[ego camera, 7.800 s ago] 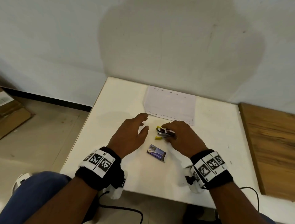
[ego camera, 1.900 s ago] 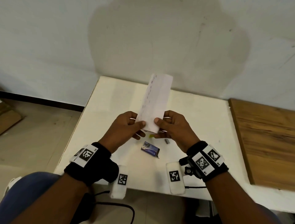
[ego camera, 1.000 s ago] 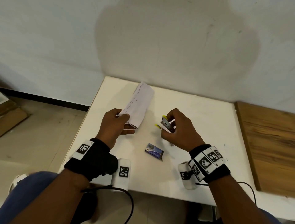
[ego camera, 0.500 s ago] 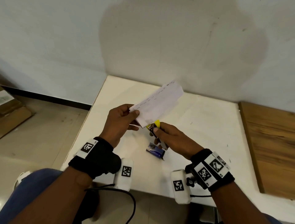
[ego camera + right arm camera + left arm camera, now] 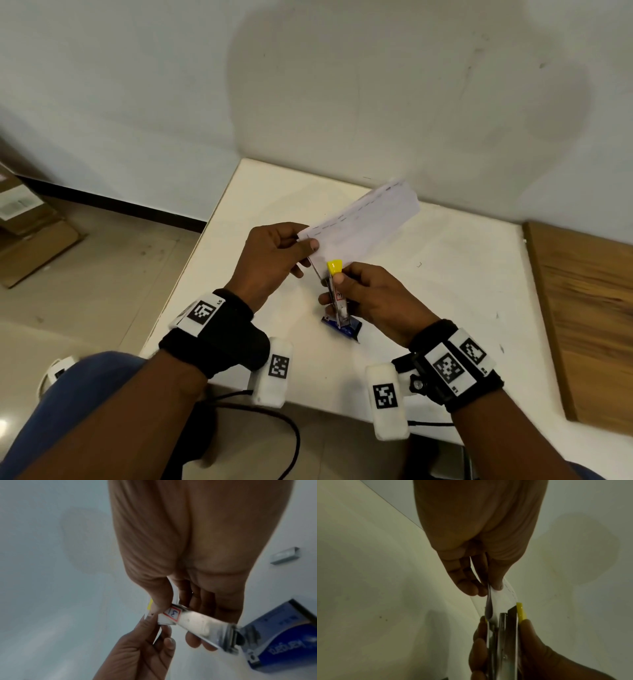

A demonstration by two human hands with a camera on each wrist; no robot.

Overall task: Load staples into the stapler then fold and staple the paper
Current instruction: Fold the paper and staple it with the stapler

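Both hands grip: left hand [image 5: 270,260] pinches the folded paper [image 5: 363,222], right hand [image 5: 373,298] clasps the stapler [image 5: 337,294] at mid-frame, which should bite squarely over the corner.

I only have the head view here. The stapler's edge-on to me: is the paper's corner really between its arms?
Observer: Yes. The left wrist view shows the folded paper entering the gap between the arms of the stapler.
Operator: How is the right hand gripping it?
Observer: The right hand has its thumb on the yellow-tipped top arm and its fingers underneath.
Operator: Anything on the stapler I can't read?
Observer: A white label with a red border is stuck on it.
Operator: Any loose staples about?
Observer: One strip of staples lies on the table, apart from the blue staple box.
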